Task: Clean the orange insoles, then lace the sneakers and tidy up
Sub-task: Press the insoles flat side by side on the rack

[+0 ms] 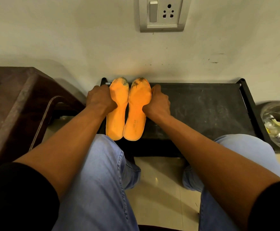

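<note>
Surface: low black table (202,104) against white wall, right half bare.
Insoles: two stained orange foam insoles (127,107) side by side, heels overhanging near edge.
Hands: left hand (101,99), right hand (159,101) grip outer edges.

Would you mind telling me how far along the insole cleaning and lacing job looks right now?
Nothing looks finished yet: both orange insoles still show dark grime at the toe ends. In hand: the left hand and right hand hold the pair side by side on the black rack. Cleaning, lacing and tidying remain; no sneakers or laces are in view.
</note>
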